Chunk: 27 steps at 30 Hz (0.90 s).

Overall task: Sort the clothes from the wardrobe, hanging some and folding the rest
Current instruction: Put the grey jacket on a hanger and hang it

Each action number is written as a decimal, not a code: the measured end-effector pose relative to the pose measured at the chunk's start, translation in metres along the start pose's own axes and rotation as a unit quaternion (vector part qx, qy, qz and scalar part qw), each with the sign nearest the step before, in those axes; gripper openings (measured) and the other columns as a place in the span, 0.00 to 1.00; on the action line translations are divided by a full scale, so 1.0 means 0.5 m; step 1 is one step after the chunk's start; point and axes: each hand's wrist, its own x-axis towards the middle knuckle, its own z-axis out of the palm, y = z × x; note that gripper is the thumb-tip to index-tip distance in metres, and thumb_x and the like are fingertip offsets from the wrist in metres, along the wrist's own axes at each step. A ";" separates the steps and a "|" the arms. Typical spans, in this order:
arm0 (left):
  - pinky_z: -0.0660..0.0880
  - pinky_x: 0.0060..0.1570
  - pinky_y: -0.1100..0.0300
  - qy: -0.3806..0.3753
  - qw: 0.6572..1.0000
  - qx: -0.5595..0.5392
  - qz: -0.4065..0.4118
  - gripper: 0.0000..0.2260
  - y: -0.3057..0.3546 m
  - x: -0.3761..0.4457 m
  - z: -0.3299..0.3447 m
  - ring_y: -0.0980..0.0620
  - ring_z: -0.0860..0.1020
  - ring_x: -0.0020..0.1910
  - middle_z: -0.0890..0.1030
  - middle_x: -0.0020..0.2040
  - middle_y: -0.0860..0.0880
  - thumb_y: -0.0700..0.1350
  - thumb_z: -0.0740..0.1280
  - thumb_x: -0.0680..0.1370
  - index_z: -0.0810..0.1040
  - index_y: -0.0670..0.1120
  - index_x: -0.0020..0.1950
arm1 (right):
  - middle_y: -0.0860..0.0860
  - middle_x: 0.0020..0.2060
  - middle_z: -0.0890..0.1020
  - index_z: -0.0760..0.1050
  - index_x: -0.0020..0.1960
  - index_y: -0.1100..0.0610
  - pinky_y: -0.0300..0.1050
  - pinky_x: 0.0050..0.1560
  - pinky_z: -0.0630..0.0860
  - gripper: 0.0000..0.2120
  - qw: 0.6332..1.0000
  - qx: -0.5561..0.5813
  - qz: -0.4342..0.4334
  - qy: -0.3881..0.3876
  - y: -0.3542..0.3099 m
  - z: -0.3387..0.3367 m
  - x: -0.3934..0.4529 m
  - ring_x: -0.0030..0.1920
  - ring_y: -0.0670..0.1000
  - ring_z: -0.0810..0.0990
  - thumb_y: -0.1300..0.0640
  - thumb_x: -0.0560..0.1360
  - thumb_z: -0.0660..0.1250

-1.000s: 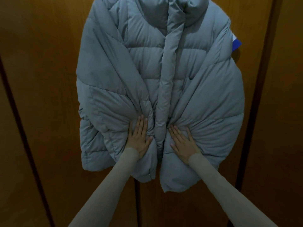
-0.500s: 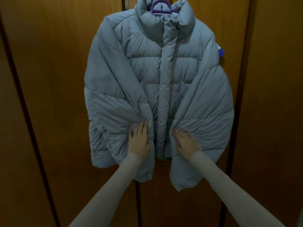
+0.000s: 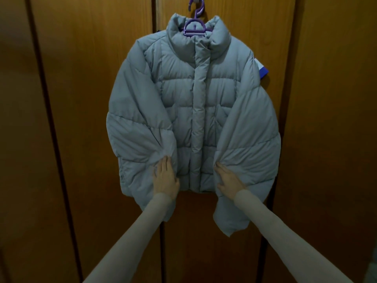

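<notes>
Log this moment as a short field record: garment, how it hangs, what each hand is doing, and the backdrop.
garment: grey puffer jacket, front closed, collar up
hanger: purple plastic hanger inside the collar, its hook caught at the top of the doors
tag: blue and white tag at one shoulder
left hand: left hand flat on the sleeve cuff, fingers straight
right hand: right hand flat on the other sleeve cuff, fingers straight
backdrop: brown wooden wardrobe doors, shut

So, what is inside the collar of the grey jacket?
A purple hanger sits inside the collar of the grey puffer jacket, its hook rising above. The hanger's arms are hidden under the shoulders.
</notes>
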 end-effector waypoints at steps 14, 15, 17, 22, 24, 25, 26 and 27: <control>0.57 0.71 0.58 -0.020 0.997 -0.051 0.054 0.24 0.016 -0.131 0.058 0.51 0.58 0.73 0.59 0.74 0.48 0.39 0.58 0.78 0.59 0.45 0.74 | 0.54 0.59 0.72 0.69 0.66 0.58 0.40 0.62 0.67 0.18 0.998 0.062 0.010 -0.005 0.006 0.091 -0.091 0.60 0.52 0.71 0.66 0.77 0.60; 0.60 0.69 0.58 -0.029 0.996 -0.065 0.056 0.23 0.012 -0.145 0.070 0.51 0.60 0.71 0.62 0.73 0.48 0.39 0.59 0.78 0.61 0.45 0.73 | 0.53 0.60 0.72 0.68 0.67 0.58 0.39 0.63 0.66 0.19 0.997 0.075 0.018 -0.022 0.006 0.112 -0.106 0.61 0.51 0.71 0.66 0.77 0.60; 0.64 0.66 0.58 -0.066 0.992 -0.090 0.054 0.20 0.002 -0.179 0.098 0.51 0.65 0.68 0.66 0.68 0.48 0.38 0.59 0.78 0.64 0.45 0.70 | 0.53 0.61 0.71 0.67 0.68 0.57 0.38 0.65 0.64 0.20 0.993 0.093 0.035 -0.065 0.008 0.156 -0.140 0.63 0.50 0.70 0.67 0.77 0.60; 0.68 0.62 0.57 -0.183 0.978 -0.099 0.020 0.18 -0.036 -0.260 0.180 0.50 0.66 0.66 0.67 0.66 0.48 0.38 0.59 0.79 0.65 0.46 0.68 | 0.51 0.69 0.66 0.64 0.70 0.50 0.48 0.67 0.67 0.22 0.972 0.112 0.104 -0.181 0.041 0.287 -0.221 0.67 0.50 0.68 0.61 0.78 0.60; 0.67 0.63 0.58 -0.222 0.970 -0.094 0.011 0.19 -0.050 -0.296 0.220 0.49 0.64 0.68 0.66 0.67 0.47 0.38 0.58 0.79 0.64 0.45 0.70 | 0.51 0.70 0.65 0.63 0.71 0.49 0.49 0.67 0.67 0.21 0.962 0.120 0.124 -0.211 0.059 0.339 -0.249 0.68 0.50 0.67 0.59 0.79 0.59; 0.65 0.63 0.58 -0.237 0.967 -0.088 0.006 0.19 -0.058 -0.314 0.243 0.48 0.63 0.70 0.65 0.69 0.47 0.38 0.58 0.80 0.62 0.45 0.71 | 0.51 0.70 0.65 0.62 0.71 0.49 0.49 0.67 0.67 0.21 0.958 0.124 0.130 -0.222 0.067 0.364 -0.261 0.67 0.50 0.67 0.59 0.80 0.58; 0.65 0.64 0.59 -0.249 0.965 -0.082 0.000 0.19 -0.065 -0.331 0.267 0.48 0.62 0.70 0.64 0.70 0.46 0.39 0.58 0.80 0.61 0.44 0.72 | 0.51 0.69 0.66 0.62 0.71 0.50 0.48 0.67 0.67 0.21 0.955 0.128 0.134 -0.233 0.077 0.388 -0.272 0.67 0.50 0.67 0.59 0.80 0.58; 0.64 0.64 0.58 -0.260 0.962 -0.080 -0.014 0.20 -0.072 -0.351 0.296 0.48 0.61 0.71 0.64 0.71 0.45 0.39 0.57 0.81 0.60 0.43 0.72 | 0.51 0.69 0.66 0.62 0.71 0.50 0.48 0.67 0.67 0.21 0.950 0.130 0.140 -0.246 0.089 0.415 -0.284 0.66 0.50 0.67 0.58 0.80 0.58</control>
